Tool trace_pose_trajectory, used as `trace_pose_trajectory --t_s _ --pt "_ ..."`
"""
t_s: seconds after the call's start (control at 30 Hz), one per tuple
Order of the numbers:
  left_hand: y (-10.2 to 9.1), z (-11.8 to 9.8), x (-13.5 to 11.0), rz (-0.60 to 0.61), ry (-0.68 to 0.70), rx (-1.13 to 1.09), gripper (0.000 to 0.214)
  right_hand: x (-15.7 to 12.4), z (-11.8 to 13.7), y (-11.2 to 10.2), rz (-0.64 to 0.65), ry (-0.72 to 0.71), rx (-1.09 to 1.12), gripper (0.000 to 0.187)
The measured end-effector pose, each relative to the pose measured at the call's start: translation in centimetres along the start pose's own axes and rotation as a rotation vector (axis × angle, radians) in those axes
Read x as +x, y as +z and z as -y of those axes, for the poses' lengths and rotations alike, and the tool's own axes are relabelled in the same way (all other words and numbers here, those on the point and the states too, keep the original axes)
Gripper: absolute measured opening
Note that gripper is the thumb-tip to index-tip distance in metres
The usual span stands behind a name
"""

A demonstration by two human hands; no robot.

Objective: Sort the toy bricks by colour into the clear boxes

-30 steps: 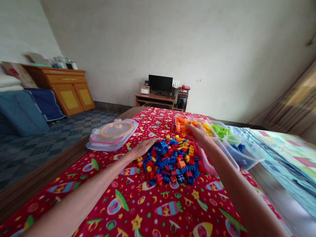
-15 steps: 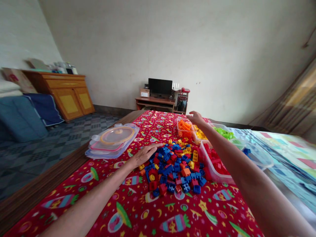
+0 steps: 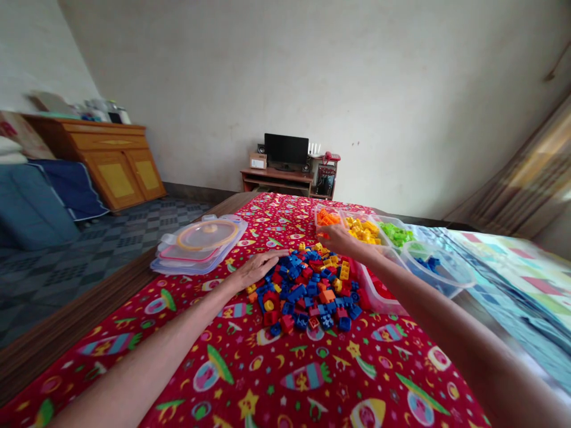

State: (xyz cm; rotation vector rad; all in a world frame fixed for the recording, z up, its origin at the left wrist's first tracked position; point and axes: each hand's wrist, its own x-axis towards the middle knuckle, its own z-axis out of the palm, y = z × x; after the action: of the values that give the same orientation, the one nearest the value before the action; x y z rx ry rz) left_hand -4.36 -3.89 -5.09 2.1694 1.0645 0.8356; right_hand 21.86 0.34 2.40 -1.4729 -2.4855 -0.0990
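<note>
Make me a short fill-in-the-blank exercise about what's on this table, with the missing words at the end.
1. From the person's side, the stacked lids lie to the ____ of the brick pile.
2. In the far row, the yellow bricks sit between the orange bricks and the ____ bricks.
3. The round container holds bricks coloured ____.
4. The hand nearest the orange bricks is the person's ____ one.

Missing words: left; green; blue; right.

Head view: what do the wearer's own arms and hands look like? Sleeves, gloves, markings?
Left arm and right arm: bare as far as the frame shows, no sleeves in view. Left hand and right hand: both ungloved. No watch, bracelet or cable visible on either. Rings or fine markings: too small to tell.
</note>
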Motion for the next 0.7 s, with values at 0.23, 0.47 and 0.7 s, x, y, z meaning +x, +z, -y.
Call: trace_pose_trajectory --t_s 0.23,0.47,0.7 --pt "-0.1 0.6 0.1 0.017 0.040 0.002 0.050 5.9 -4.5 -1.1 -0.053 0.201 0.051 0.030" --pt "-0.1 1.1 0.2 0.004 0.078 -0.024 0.044 9.6 -7.5 0.6 0.077 0.223 0.105 0.044" --pt "-0.1 1.1 0.2 0.002 0.098 -0.016 0.042 10.0 -8.2 1.1 0.013 0.245 0.032 0.045"
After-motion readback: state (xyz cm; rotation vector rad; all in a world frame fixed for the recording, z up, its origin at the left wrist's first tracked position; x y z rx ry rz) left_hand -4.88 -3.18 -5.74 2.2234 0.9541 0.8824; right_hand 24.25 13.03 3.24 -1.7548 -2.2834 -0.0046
